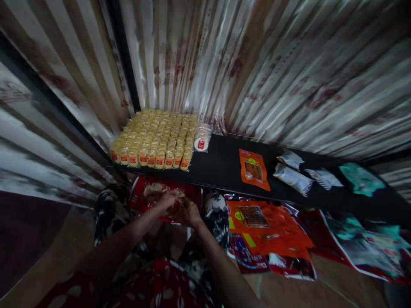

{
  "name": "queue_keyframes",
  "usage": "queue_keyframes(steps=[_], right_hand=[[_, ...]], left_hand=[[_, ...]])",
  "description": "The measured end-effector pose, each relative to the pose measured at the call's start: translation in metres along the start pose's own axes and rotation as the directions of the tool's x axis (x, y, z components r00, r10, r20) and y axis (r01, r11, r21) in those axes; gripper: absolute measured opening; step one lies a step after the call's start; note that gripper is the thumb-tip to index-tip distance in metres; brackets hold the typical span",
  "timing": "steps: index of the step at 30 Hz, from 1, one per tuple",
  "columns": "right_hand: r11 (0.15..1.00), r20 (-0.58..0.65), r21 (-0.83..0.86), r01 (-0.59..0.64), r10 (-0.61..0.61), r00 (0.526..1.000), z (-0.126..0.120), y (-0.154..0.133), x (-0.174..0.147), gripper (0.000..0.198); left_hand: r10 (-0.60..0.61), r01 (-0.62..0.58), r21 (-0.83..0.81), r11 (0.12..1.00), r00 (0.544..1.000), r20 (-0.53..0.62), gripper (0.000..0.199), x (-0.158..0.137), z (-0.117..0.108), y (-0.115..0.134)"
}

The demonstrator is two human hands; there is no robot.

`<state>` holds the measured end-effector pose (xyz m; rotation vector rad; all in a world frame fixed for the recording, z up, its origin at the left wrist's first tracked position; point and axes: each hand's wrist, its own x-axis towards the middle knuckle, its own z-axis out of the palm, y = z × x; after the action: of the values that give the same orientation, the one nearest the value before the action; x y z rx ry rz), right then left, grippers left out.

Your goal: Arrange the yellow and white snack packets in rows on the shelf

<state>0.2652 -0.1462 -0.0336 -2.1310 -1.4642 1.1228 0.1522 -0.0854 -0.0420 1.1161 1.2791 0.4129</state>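
Observation:
A large red bag with a pale food picture or opening lies across the knees, just under the shelf's front edge. Over its middle, my left hand and my right hand come close together, fingers bent inward and closed. Something small and pale may be between the fingertips; dimness and blur hide what it is. Behind the bag, many yellow wrapped snack cakes with red labels stand in tight rows on the black shelf. Beside them stands a short row of white wrapped round pieces.
On the shelf to the right are an orange packet, several white packets and a teal packet. Below it, larger orange bags and a clear-and-red bag rest at the right. A draped striped plastic sheet hangs behind.

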Motion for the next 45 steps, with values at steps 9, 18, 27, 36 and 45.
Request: queue_keyframes(steps=[9,18,27,36,45], right_hand=[[0.847,-0.1,0.516,0.129,-0.09,0.991,-0.049,0.005,-0.023,0.028],[0.525,-0.097,0.847,0.082,0.002,0.995,-0.09,-0.012,-0.033,0.038],[0.117,-0.148,0.985,0.125,0.211,0.966,-0.103,-0.003,-0.032,0.033],[0.209,-0.325,0.94,0.268,0.32,0.89,-0.101,0.02,-0.019,0.042],[0.883,-0.653,0.08,0.463,-0.305,0.693,-0.157,0.03,-0.001,0.039]], left_hand=[[0.196,-0.19,0.114,0.975,0.98,-0.039,0.018,-0.031,-0.016,0.035],[0.153,-0.155,0.046,0.987,0.988,0.034,0.017,-0.06,0.003,0.068],[0.107,-0.144,-0.408,0.902,0.988,-0.111,0.039,-0.065,0.038,0.101],[0.3,-0.319,-0.174,0.932,0.946,-0.125,0.022,-0.047,0.072,0.126],[0.596,-0.566,0.638,0.522,0.777,0.201,0.035,-0.024,0.062,0.167]])
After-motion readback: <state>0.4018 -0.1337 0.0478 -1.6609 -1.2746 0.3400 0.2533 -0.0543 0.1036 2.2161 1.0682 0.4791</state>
